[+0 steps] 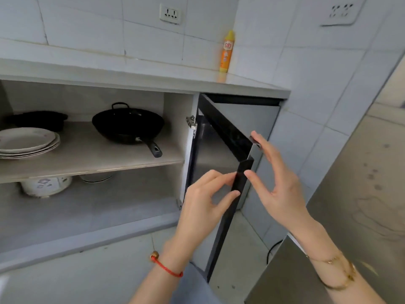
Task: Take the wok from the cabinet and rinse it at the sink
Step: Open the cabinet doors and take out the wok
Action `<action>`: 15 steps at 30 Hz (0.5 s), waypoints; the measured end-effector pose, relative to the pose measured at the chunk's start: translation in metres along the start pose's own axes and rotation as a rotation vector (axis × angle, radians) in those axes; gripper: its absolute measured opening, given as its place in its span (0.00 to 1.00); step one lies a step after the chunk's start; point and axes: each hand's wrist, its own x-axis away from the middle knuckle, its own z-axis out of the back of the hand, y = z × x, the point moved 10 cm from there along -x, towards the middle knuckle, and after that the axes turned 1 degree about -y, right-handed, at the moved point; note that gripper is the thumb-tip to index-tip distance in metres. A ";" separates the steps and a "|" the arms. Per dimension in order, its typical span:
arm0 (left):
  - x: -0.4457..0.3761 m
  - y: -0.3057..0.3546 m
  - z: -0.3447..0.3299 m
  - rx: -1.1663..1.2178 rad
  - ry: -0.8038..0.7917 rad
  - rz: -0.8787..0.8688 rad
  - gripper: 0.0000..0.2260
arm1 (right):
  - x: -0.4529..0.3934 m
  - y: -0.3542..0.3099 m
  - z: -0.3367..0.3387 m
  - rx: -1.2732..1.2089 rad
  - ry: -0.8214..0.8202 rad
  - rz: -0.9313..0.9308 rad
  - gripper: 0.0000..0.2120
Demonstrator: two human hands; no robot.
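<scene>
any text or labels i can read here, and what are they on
Yellow bottle on the counter: an orange label with two large characters, too blurred to read for certain; the smaller print below is unreadable.
Wall sockets: no readable marking.
Wok, plates, flowered pot and cabinet door: no text visible.

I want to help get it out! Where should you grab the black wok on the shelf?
Probably by the long black handle of the wok. It sticks out toward the open front of the cabinet, lower right of the bowl, so a hand can come straight in from the front and wrap around it.
</scene>
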 end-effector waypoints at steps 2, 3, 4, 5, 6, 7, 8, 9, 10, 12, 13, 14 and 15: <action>-0.003 0.002 -0.018 -0.025 -0.022 -0.020 0.17 | 0.005 0.013 0.012 0.044 0.013 -0.035 0.30; -0.005 0.004 -0.027 -0.026 -0.037 -0.031 0.17 | 0.007 0.019 0.017 0.064 0.024 -0.053 0.30; -0.007 0.005 -0.036 -0.020 -0.057 -0.045 0.18 | 0.009 0.024 0.023 0.087 0.037 -0.068 0.30; -0.009 0.007 -0.045 -0.019 -0.079 -0.060 0.19 | 0.011 0.029 0.028 0.110 0.049 -0.080 0.30; -0.011 0.008 -0.054 -0.025 -0.102 -0.070 0.20 | 0.013 0.033 0.033 0.134 0.059 -0.088 0.31; -0.012 0.009 -0.064 -0.036 -0.127 -0.074 0.22 | 0.014 0.037 0.039 0.164 0.065 -0.094 0.31; -0.014 0.008 -0.073 -0.044 -0.154 -0.072 0.23 | 0.015 0.042 0.044 0.199 0.068 -0.104 0.31; -0.015 0.007 -0.082 -0.051 -0.176 -0.070 0.24 | 0.016 0.046 0.049 0.233 0.070 -0.117 0.31; -0.016 0.006 -0.089 -0.057 -0.191 -0.072 0.25 | 0.016 0.049 0.053 0.266 0.072 -0.128 0.31; -0.018 0.006 -0.101 -0.064 -0.207 -0.082 0.26 | 0.016 0.053 0.062 0.332 0.081 -0.132 0.31; -0.019 0.005 -0.104 -0.063 -0.210 -0.088 0.26 | 0.015 0.053 0.064 0.363 0.083 -0.126 0.31; -0.020 0.005 -0.106 -0.059 -0.207 -0.096 0.26 | 0.014 0.053 0.066 0.386 0.083 -0.117 0.31; -0.021 0.005 -0.107 -0.054 -0.203 -0.104 0.26 | 0.014 0.053 0.067 0.401 0.083 -0.109 0.31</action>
